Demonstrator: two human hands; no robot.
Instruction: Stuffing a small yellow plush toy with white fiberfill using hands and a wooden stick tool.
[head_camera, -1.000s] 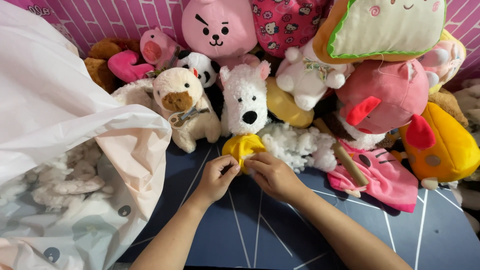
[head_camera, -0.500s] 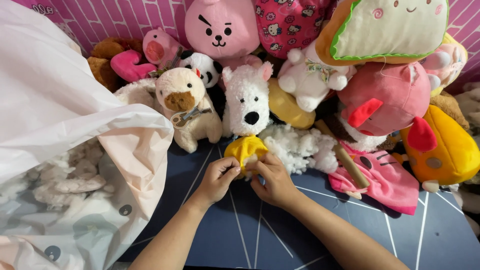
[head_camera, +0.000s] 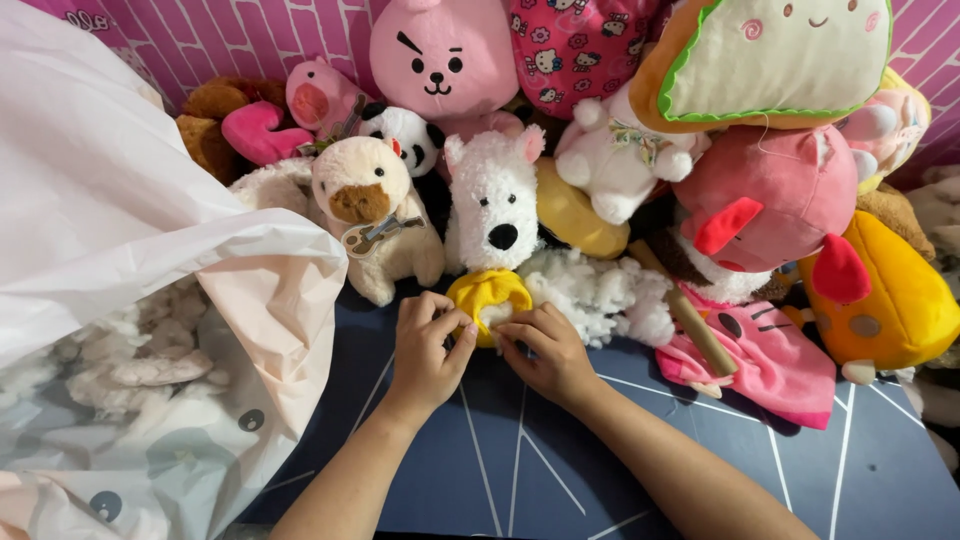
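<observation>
A small yellow plush piece (head_camera: 490, 293) with white stuffing showing at its opening lies on the dark blue mat (head_camera: 520, 470), just below a white dog plush (head_camera: 493, 200). My left hand (head_camera: 427, 348) pinches its left side. Its lower right edge is pinched by my right hand (head_camera: 545, 350), fingertips at the opening. A clump of loose white stuffing (head_camera: 590, 292) lies just right of the piece.
A big translucent bag of white stuffing (head_camera: 150, 330) fills the left. Many plush toys crowd the back: a beige capybara (head_camera: 375, 215), a pink rabbit head (head_camera: 445, 55), a red round plush (head_camera: 775, 195), an orange one (head_camera: 890, 300), a pink cloth (head_camera: 765, 360).
Both hands stay on the yellow piece, working it slightly with their fingers; it has shifted a little downward toward me. Nothing else moved.
</observation>
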